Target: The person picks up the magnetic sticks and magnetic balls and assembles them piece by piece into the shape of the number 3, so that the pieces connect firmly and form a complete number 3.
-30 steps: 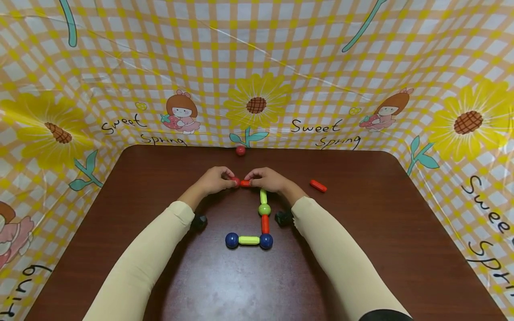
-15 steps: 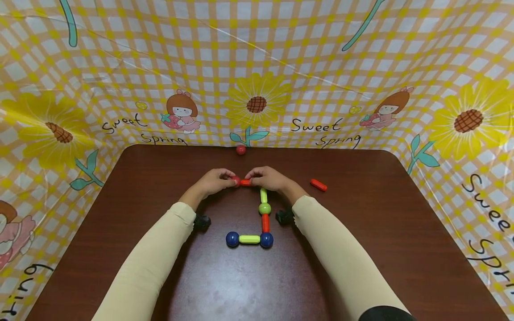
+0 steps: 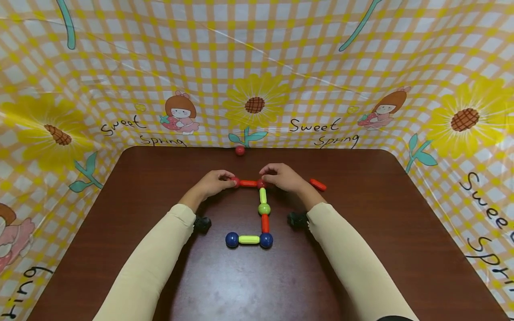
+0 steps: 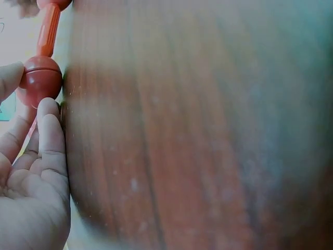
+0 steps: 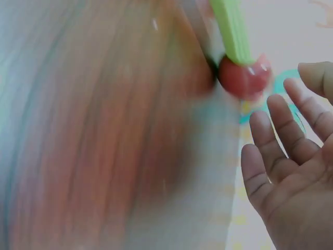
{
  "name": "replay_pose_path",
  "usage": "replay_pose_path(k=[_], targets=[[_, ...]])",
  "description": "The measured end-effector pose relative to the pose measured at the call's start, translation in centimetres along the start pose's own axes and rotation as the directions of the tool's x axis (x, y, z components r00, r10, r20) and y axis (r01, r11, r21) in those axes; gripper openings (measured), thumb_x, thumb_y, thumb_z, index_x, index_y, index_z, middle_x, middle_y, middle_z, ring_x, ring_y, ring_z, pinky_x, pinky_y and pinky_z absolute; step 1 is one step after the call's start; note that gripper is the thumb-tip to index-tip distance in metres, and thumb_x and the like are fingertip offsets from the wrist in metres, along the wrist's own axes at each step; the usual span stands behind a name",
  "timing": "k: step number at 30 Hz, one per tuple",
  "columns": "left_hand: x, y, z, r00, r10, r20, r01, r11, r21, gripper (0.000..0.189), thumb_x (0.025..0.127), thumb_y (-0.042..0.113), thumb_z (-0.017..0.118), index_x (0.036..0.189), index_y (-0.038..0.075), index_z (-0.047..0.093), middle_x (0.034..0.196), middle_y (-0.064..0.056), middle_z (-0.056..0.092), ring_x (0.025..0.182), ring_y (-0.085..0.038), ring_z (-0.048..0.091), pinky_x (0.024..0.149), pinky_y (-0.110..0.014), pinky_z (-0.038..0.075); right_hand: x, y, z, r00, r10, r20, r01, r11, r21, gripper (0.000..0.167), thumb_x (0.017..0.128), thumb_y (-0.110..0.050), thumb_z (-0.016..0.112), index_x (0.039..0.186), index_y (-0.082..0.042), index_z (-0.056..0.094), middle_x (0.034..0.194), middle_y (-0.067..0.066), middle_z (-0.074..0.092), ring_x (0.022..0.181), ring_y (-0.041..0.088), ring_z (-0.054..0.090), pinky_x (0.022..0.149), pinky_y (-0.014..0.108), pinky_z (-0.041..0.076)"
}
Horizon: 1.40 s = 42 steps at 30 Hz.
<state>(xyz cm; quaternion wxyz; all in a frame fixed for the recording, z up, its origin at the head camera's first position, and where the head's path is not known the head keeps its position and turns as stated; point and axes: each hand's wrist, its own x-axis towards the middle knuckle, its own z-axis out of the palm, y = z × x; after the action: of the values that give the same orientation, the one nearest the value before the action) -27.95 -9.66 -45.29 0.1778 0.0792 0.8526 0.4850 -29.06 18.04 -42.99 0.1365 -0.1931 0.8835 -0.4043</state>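
Observation:
My left hand (image 3: 213, 183) pinches a red ball (image 4: 40, 86) between thumb and fingertips, at the left end of a red rod (image 3: 248, 183). That rod's other end meets a second red ball (image 5: 244, 78) at the corner of the chain. Beside this corner ball, my right hand (image 3: 284, 177) has its fingers spread and loosely bent, holding nothing. From the corner, a lime rod (image 3: 263, 196), a green ball (image 3: 264, 209) and another red rod (image 3: 265, 224) run toward me to a blue ball (image 3: 266, 240). A second lime rod (image 3: 249, 240) links it to another blue ball (image 3: 232, 240) on the left.
A loose red ball (image 3: 239, 150) lies at the back edge of the dark brown table (image 3: 361, 249). To the right of my right hand is a loose red rod (image 3: 318, 184). A checked, flower-printed cloth (image 3: 313, 84) rises around the table's back and sides.
My right hand has let go of the red rod and moved right, uncovering the corner red ball. My left hand keeps its pinch on the other red ball, almost unmoved.

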Motion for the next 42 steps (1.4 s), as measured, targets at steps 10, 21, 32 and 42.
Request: replay_pose_path(k=[10,21,32,42], targets=[[-0.3,0.1,0.0,1.0,-0.004,-0.006,0.004,1.0,-0.005,0.036,0.093,0.031,0.071,0.122,0.01,0.066,0.114,-0.008,0.061,0.105,-0.023,0.053,0.094,-0.038,0.041,-4.7,2.2,-4.5,0.994,0.042,-0.097,-0.048,0.997,-0.065,0.03,0.1,-0.023,0.061,0.122,-0.004,0.064,0.117,0.011,0.061,0.088,0.026,0.05,0.077,0.039,0.042],[-0.3,-0.2,0.0,1.0,-0.011,-0.013,0.011,1.0,-0.017,0.034,0.092,0.03,0.072,0.12,0.01,0.066,0.113,-0.007,0.061,0.105,-0.024,0.052,0.094,-0.039,0.041,-8.7,5.0,-8.2,0.985,0.124,-0.123,-0.137,0.985,-0.106,0.033,0.101,-0.026,0.06,0.126,-0.004,0.061,0.106,0.014,0.061,0.086,0.027,0.051,0.077,0.04,0.041],[-0.2,-0.5,0.2,1.0,0.004,-0.011,-0.004,0.999,-0.035,0.033,0.092,0.029,0.073,0.118,0.01,0.066,0.11,-0.007,0.061,0.1,-0.023,0.053,0.09,-0.037,0.042,-9.0,7.5,-9.2,0.978,0.161,-0.13,-0.18,0.973,-0.147,0.032,0.101,-0.022,0.06,0.126,-0.002,0.061,0.127,0.021,0.057,0.105,0.033,0.052,0.087,0.044,0.042],[-0.4,-0.4,0.2,1.0,0.024,-0.009,-0.024,0.999,-0.03,0.034,0.092,0.029,0.073,0.117,0.008,0.065,0.108,-0.007,0.061,0.099,-0.022,0.053,0.088,-0.037,0.043,-8.8,8.9,-9.2,0.976,0.198,-0.088,-0.209,0.968,-0.138,0.032,0.098,-0.021,0.063,0.124,-0.002,0.062,0.109,0.013,0.061,0.094,0.026,0.053,0.082,0.038,0.042]])
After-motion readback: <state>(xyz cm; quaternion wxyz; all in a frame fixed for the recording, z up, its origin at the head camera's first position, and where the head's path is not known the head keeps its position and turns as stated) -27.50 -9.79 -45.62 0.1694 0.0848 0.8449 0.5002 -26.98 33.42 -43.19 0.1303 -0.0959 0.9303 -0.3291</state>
